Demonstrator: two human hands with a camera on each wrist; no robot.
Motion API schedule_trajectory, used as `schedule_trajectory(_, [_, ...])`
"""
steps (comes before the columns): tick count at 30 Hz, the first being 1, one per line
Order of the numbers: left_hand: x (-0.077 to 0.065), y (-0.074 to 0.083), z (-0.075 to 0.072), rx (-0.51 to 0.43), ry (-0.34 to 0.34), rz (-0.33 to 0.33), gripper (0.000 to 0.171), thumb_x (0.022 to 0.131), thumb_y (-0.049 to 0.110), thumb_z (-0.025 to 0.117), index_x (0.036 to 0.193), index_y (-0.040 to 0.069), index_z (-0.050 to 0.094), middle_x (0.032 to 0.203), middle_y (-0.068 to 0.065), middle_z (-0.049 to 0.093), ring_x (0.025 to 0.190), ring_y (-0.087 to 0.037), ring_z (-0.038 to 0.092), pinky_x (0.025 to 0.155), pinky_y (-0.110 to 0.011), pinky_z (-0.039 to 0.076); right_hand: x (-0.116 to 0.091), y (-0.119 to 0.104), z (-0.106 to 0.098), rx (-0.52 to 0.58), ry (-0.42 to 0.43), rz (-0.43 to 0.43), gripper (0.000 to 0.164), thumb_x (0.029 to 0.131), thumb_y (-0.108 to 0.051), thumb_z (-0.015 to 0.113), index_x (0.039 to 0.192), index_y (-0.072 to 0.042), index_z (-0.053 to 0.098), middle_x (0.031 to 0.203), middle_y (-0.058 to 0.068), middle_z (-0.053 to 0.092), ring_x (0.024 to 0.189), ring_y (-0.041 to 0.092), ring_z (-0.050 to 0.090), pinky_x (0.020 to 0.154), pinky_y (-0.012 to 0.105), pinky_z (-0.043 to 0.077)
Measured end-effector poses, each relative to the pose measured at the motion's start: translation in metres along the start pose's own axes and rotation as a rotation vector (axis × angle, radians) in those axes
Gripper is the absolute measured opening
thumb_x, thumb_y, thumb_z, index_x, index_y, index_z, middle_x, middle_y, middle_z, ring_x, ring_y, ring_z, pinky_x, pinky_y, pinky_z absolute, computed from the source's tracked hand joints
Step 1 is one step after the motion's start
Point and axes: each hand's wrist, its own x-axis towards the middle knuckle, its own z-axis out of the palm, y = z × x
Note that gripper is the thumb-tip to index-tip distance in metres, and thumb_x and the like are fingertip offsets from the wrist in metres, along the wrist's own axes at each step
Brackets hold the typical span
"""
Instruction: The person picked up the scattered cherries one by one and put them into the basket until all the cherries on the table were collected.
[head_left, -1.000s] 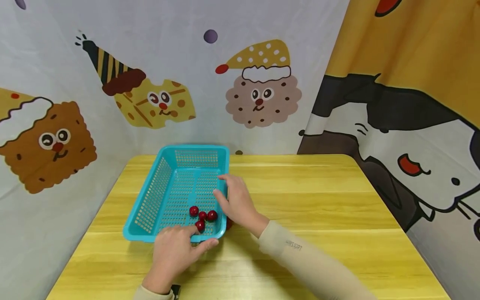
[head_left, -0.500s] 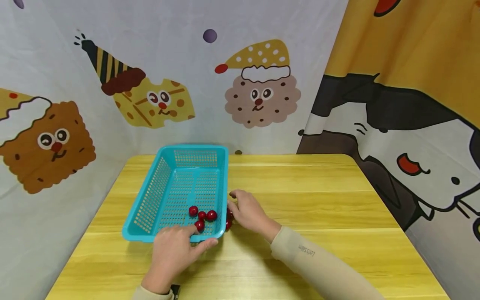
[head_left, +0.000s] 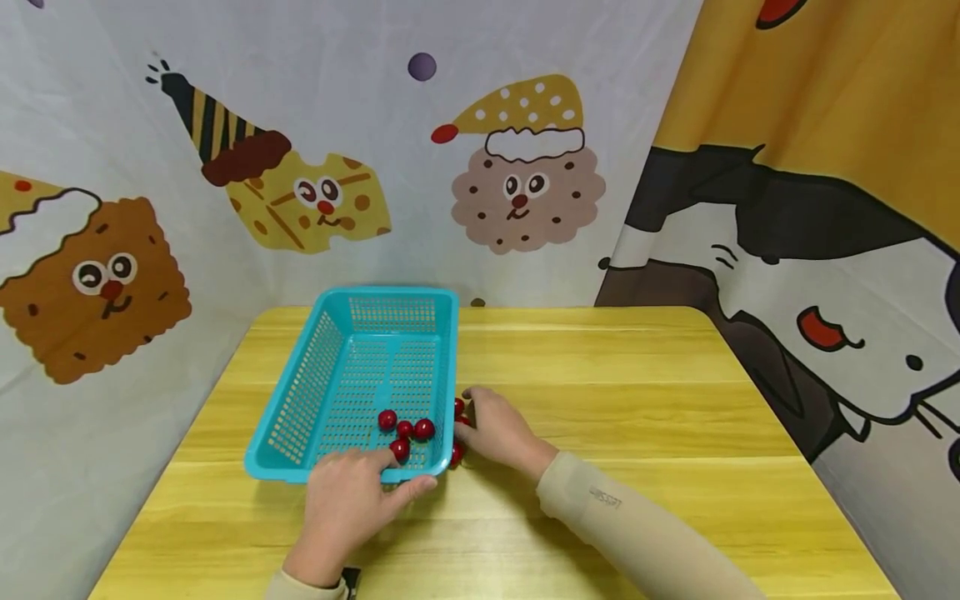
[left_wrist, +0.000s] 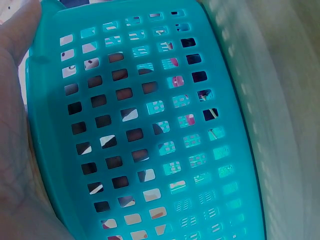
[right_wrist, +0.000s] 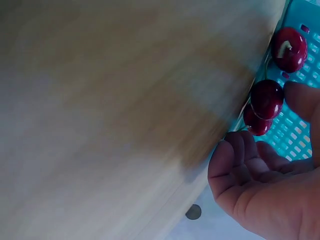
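My left hand [head_left: 348, 500] grips the near rim of the blue plastic basket [head_left: 258, 442], thumb outside and fingers over the edge. The basket's perforated wall [left_wrist: 145, 130] fills most of the left wrist view. Inside lie several dark red cherries [head_left: 424, 429], one partly behind my left fingertips. Just outside its right wall, my right hand [head_left: 498, 429] is low over the table, fingers bent and spread from the thumb. In the right wrist view, the thumb touches a cherry [right_wrist: 266, 99]; a second cherry [right_wrist: 258, 124] sits near the fingertips, and a third cherry [right_wrist: 289, 50] lies farther along the wall.
The yellow wood-grain table [head_left: 637, 400] extends to the right of the basket. A printed cloth [head_left: 337, 67] with cartoon figures hangs behind the table, and another curtain [head_left: 750, 100] hangs at the right.
My right hand has come off the basket's right rim and moved down to the cherries beside the wall, which now show more. My left hand and the basket have stayed put.
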Motion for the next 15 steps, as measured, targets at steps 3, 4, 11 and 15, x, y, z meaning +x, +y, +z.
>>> schedule_trajectory(3, [0.0001,0.0002,-0.0006,0.002,0.002,0.001,0.068,0.070,0.087,0.054,0.071,0.021,0.069,0.052,0.005,0.055,0.050,-0.021,0.053,0.044,-0.035,0.038,0.0008,-0.0003,0.0008,-0.003,-0.001,0.002,0.059,0.090,-0.041,0.069,0.129,0.001,0.055,0.097,0.003,0.061,0.084,0.014,0.055,0.080,0.037,0.053])
schedule_trajectory(4, [0.0001,0.0002,-0.0007,0.001,0.003,0.001,0.068,0.070,0.088,0.054,0.071,0.021,0.069,0.052,0.005,0.055,0.050,-0.021,0.053,0.044,-0.035,0.038,0.0009,-0.0005,0.0009,-0.002,-0.003,0.004,0.058,0.090,-0.040,0.069,0.129,0.001,0.055,0.097,0.003,0.061,0.084,0.014,0.055,0.080,0.037,0.054])
schedule_trajectory(11, [0.0002,0.0000,-0.0005,-0.001,-0.011,-0.006,0.068,0.070,0.088,0.053,0.070,0.022,0.069,0.052,0.005,0.054,0.050,-0.021,0.053,0.043,-0.033,0.037,0.0001,-0.0013,0.0004,0.012,-0.024,0.010,0.054,0.091,-0.036,0.070,0.128,0.001,0.055,0.097,0.004,0.064,0.085,0.014,0.058,0.080,0.037,0.054])
schedule_trajectory(15, [-0.0005,0.0002,-0.0002,0.006,-0.019,-0.014,0.069,0.070,0.089,0.052,0.071,0.023,0.069,0.053,0.005,0.056,0.050,-0.021,0.054,0.043,-0.033,0.036,-0.0011,-0.0008,0.0011,0.005,-0.034,0.002,0.051,0.091,-0.034,0.071,0.126,0.000,0.055,0.099,0.005,0.065,0.087,0.016,0.059,0.081,0.039,0.054])
